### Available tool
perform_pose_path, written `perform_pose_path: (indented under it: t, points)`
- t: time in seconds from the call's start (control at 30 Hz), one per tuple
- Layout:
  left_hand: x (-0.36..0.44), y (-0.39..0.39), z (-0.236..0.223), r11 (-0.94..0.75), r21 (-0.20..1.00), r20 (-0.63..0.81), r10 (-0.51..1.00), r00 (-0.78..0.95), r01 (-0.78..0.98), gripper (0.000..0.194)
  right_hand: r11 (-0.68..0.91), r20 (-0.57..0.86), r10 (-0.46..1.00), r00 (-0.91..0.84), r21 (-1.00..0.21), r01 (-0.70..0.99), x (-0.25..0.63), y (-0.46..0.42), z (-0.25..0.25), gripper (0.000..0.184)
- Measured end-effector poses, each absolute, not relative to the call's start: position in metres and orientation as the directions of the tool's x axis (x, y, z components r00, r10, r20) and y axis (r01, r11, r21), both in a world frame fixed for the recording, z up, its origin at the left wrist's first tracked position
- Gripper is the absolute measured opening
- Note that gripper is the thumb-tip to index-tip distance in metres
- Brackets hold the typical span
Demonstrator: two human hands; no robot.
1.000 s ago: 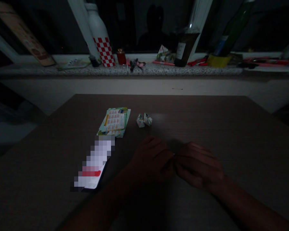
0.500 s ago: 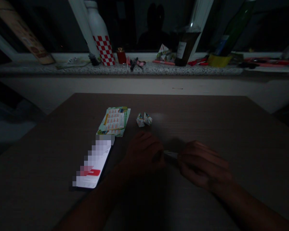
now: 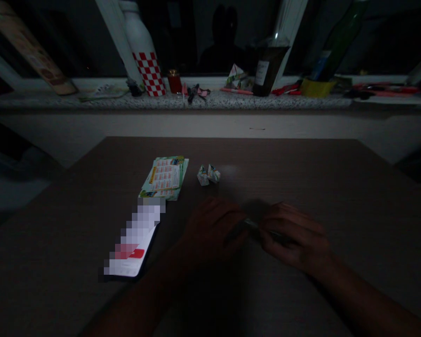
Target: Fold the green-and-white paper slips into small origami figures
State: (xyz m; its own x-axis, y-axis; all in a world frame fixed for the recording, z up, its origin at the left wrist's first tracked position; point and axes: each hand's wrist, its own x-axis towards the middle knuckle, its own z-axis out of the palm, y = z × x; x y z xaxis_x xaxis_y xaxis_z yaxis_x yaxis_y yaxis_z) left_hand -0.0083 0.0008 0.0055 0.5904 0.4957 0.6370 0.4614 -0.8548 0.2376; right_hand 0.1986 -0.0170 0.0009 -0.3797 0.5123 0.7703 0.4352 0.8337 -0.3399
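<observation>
Between my hands is a small pale piece of paper [image 3: 251,224], mostly covered by the fingers and dim. My left hand [image 3: 215,229] is closed on its left end, and my right hand [image 3: 294,234] pinches its right end. Just beyond the left hand, two small folded paper shapes [image 3: 208,175] with coloured print stand side by side on the table. A stack of printed paper sheets [image 3: 164,177], green and white, lies to their left. Nearer me, a phone [image 3: 149,238] with a lit, partly pixelated screen lies beside my left forearm.
The brown table [image 3: 284,164] reaches a white wall below a speckled stone sill [image 3: 217,99]. On the sill stand a red-and-white checked bottle [image 3: 150,70], a small red jar [image 3: 174,82], a dark labelled container [image 3: 264,72], a green bottle [image 3: 344,42] and a yellow pot [image 3: 317,88].
My hands have come slightly closer together, so less of the paper shows between them. The view has shifted a little; the phone, sheets and folded shapes stay put.
</observation>
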Motion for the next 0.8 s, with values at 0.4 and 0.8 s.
perform_pose_path:
  t: [0.4, 0.8]
  points:
    - [-0.002, -0.006, -0.007, -0.863, 0.22, 0.643, 0.479, 0.598, 0.455, 0.011, 0.76, 0.736, 0.593, -0.328, -0.376, 0.53, 0.195, -0.017, -0.001, 0.012]
    - [-0.006, -0.004, -0.01, -0.772, 0.383, 0.641, 0.618, 0.456, 0.508, 0.01, 0.566, 0.604, 0.774, -0.189, -0.527, 0.634, 0.213, -0.01, -0.01, 0.01]
